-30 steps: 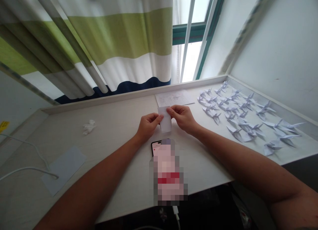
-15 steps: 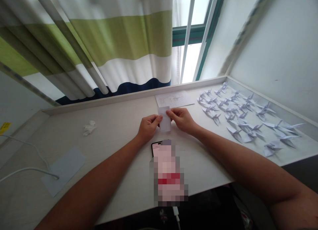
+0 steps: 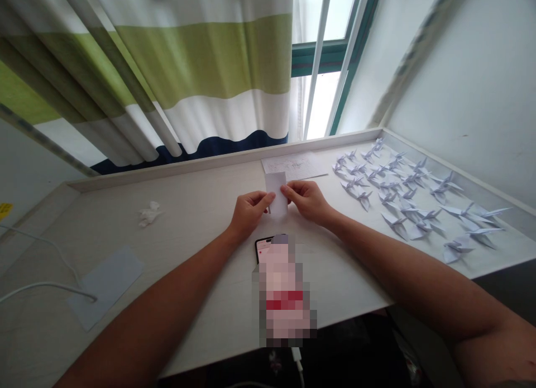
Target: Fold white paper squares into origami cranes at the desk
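Note:
A small white piece of paper (image 3: 277, 201) is held up over the middle of the desk, its shape a narrow upright rectangle. My left hand (image 3: 251, 210) pinches its left edge between thumb and fingers. On the opposite edge, my right hand (image 3: 307, 199) grips it the same way, thumb in front. Whether the paper is folded in layers I cannot tell. Just below the hands lies a phone (image 3: 263, 244), its screen mostly blurred out. Behind the paper, a printed sheet or booklet (image 3: 307, 164) rests flat near the back edge.
Many folded paper cranes (image 3: 396, 181) cover the desk's right side. To the left are a crumpled tissue (image 3: 149, 214), a flat paper sheet (image 3: 111, 287) and a white cable (image 3: 46, 286) crossing it. A raised rim (image 3: 218, 160) runs along the back, below the curtain (image 3: 209, 64).
The paper's top edge stands slightly higher and the piece looks a little wider and taller. Both hands keep their grip and have barely moved.

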### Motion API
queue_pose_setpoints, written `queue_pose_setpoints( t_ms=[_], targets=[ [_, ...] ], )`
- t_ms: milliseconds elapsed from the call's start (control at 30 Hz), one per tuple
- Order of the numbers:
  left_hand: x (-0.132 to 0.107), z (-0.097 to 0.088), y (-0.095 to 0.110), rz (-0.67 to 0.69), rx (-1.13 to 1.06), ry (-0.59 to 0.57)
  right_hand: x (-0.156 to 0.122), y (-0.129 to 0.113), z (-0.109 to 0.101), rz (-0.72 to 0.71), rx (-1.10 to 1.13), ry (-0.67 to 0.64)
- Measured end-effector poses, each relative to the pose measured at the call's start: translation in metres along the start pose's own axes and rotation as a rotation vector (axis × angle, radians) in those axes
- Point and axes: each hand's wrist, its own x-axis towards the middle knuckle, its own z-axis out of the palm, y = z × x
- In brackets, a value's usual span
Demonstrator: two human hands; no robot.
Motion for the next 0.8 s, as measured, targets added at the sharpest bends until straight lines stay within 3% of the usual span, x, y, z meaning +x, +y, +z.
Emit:
queue_pose_setpoints(
  t_ms=[100, 533, 800],
  targets=[
    [-0.0006, 0.0004, -0.0004, -0.001, 0.028, -0.031, 0.0003, 0.0007, -0.0002, 0.016, -0.004, 0.043],
    [0.0002, -0.0003, -0.0044, 0.029, 0.052, -0.055, -0.0003, 0.0023, -0.0011, -0.007, -0.091, -0.026],
    [0.0004, -0.001, -0.0033, 0.001, 0.025, 0.006, -0.0006, 0.0082, -0.003, 0.082, -0.104, -0.163]
  ],
)
